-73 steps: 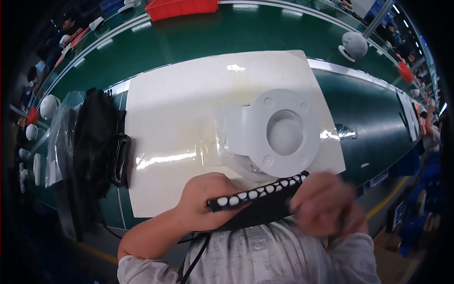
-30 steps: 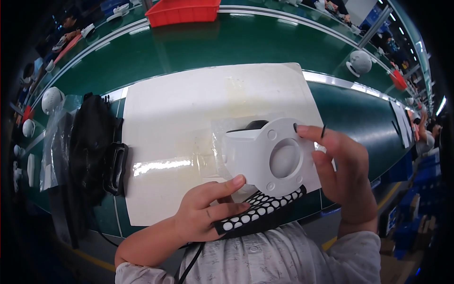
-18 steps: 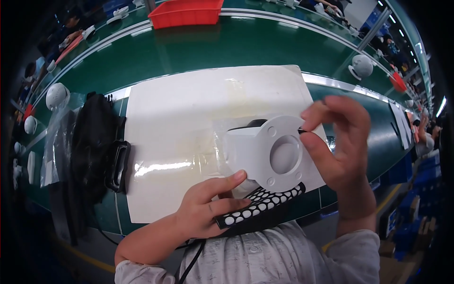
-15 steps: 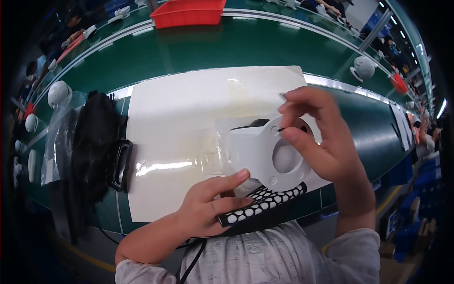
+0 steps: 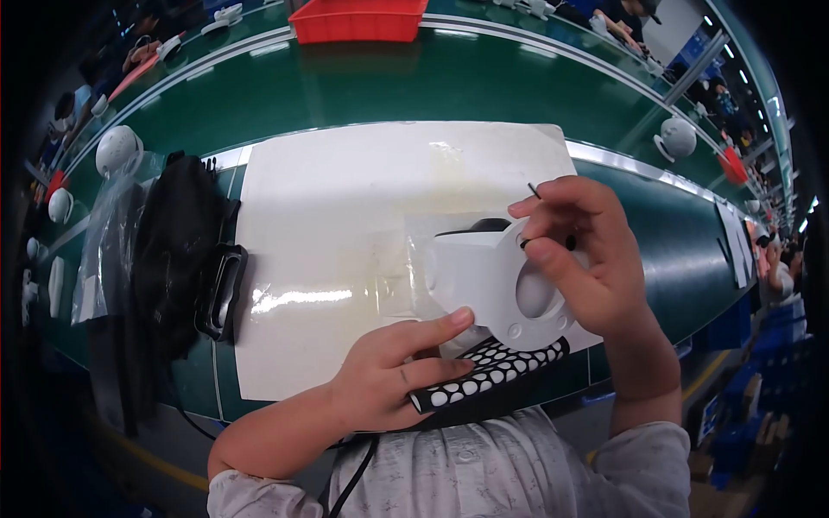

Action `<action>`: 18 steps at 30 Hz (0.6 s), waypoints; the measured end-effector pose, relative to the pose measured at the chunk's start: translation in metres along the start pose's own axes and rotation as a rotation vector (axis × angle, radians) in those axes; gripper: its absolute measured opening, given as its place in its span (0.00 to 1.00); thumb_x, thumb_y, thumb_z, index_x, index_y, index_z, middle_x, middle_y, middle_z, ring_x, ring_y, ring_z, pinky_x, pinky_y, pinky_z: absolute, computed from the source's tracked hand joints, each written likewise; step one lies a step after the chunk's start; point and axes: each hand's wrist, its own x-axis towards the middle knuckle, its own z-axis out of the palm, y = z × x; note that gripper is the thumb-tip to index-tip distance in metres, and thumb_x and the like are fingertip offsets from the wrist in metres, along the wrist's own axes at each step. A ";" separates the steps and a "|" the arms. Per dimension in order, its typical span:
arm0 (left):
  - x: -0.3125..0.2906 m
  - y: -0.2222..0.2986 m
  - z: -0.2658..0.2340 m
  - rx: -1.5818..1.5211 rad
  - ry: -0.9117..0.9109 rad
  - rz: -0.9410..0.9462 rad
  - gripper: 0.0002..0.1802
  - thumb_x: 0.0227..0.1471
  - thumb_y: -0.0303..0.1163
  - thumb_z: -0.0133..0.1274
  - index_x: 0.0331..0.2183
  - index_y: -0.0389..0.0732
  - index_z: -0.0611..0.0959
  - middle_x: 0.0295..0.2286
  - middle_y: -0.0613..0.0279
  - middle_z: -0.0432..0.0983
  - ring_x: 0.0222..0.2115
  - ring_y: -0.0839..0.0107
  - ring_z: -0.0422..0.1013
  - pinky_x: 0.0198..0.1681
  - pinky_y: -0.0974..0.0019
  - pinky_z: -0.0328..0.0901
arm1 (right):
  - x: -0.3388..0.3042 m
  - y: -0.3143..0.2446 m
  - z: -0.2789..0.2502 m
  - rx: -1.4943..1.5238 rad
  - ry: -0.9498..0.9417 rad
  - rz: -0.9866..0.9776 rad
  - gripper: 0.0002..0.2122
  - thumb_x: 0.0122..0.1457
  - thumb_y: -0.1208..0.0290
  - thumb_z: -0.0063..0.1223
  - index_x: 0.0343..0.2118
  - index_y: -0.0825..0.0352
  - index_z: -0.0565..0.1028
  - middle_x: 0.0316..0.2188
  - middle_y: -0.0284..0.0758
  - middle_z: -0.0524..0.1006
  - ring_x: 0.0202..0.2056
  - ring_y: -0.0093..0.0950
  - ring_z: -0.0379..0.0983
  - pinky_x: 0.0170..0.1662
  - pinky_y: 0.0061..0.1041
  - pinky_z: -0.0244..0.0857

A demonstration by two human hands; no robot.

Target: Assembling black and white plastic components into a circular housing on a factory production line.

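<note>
Left forearm slants in from lower left; left hand curled in a grip, left thumb stretched rightward, left forefinger below it. Right forearm near upright; right hand higher, right thumb and curled fingers pinching.

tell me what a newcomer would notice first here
Probably the white housing right of centre, with the right hand at its ring. Next, the dotted strip held in the left hand near the shirt, then the bright red bin at the top edge.
</note>
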 end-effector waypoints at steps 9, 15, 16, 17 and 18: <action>0.001 -0.003 0.001 -0.009 -0.001 0.001 0.15 0.31 0.19 0.56 0.30 0.36 0.79 0.48 0.54 0.58 0.25 0.74 0.69 0.23 0.75 0.64 | 0.002 -0.009 -0.002 -0.204 0.024 -0.052 0.13 0.48 0.81 0.48 0.39 0.67 0.66 0.29 0.35 0.72 0.33 0.25 0.70 0.44 0.26 0.59; 0.002 -0.002 0.002 -0.008 -0.009 -0.002 0.16 0.31 0.20 0.55 0.30 0.36 0.79 0.48 0.53 0.58 0.26 0.74 0.69 0.23 0.75 0.64 | 0.000 -0.020 -0.006 -0.808 -0.062 -0.339 0.13 0.44 0.81 0.49 0.35 0.65 0.69 0.31 0.35 0.74 0.39 0.32 0.70 0.49 0.39 0.53; 0.001 -0.003 0.002 -0.013 -0.009 0.000 0.16 0.31 0.19 0.55 0.30 0.36 0.79 0.48 0.53 0.58 0.26 0.74 0.69 0.23 0.75 0.64 | -0.003 -0.024 -0.007 -0.873 -0.135 -0.311 0.14 0.44 0.83 0.48 0.37 0.66 0.67 0.34 0.37 0.73 0.42 0.32 0.69 0.50 0.43 0.51; 0.000 -0.003 0.002 -0.011 -0.008 -0.002 0.16 0.31 0.19 0.55 0.30 0.36 0.79 0.48 0.53 0.58 0.26 0.74 0.69 0.23 0.75 0.64 | -0.005 -0.028 -0.005 -0.871 -0.137 -0.312 0.14 0.44 0.83 0.48 0.37 0.66 0.67 0.34 0.37 0.73 0.42 0.32 0.69 0.50 0.43 0.51; 0.000 -0.003 0.002 -0.006 -0.002 0.000 0.16 0.31 0.19 0.55 0.31 0.36 0.79 0.48 0.52 0.58 0.25 0.74 0.69 0.23 0.75 0.64 | -0.008 -0.033 -0.002 -0.928 -0.171 -0.237 0.13 0.45 0.80 0.49 0.36 0.65 0.68 0.35 0.38 0.72 0.44 0.34 0.67 0.52 0.44 0.48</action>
